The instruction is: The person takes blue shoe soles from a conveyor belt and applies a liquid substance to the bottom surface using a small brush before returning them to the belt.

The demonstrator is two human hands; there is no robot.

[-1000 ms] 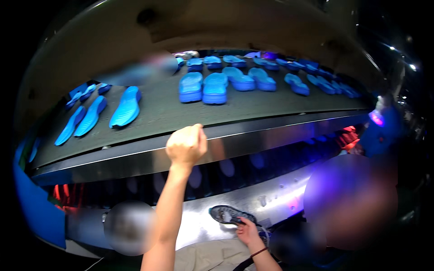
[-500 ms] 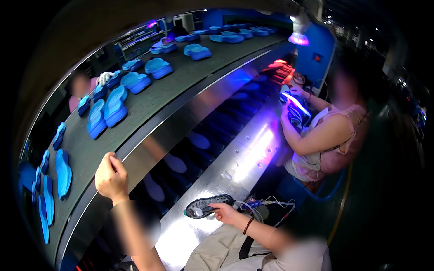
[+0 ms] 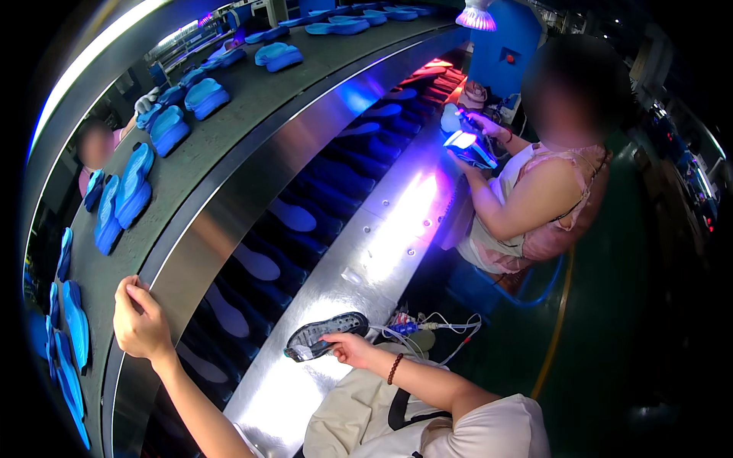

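My left hand (image 3: 143, 320) is raised at the steel side rail (image 3: 179, 263) of the conveyor, its fingers curled in and the thumb pressed against them. Whether anything small is pinched there, or the rail is touched, I cannot tell. A dark shoe outsole (image 3: 343, 324) with a patterned inner face lies on the bright metal ledge (image 3: 301, 389) before my lap. Over its middle, my right hand (image 3: 351, 348) has its fingers closed and pointing left. A pale patch shows on the sole just ahead of the fingertips; whether it is a brush or a shine stays unclear.
Blue foam midsoles (image 3: 131, 187) lie along the dark upper belt (image 3: 229, 126). Below it, pale insole-shaped pieces (image 3: 256, 263) sit on a dark lower row. Cables and tubes (image 3: 427, 324) run beside the ledge. A co-worker (image 3: 527, 202) sits at right; a white-gloved hand (image 3: 145, 101) reaches over the far side.
The whole view has shifted, so most things appear farther left. My left hand stays closed by the rail, and my right hand stays over the sole. The co-worker's lit shoe piece has been turned.
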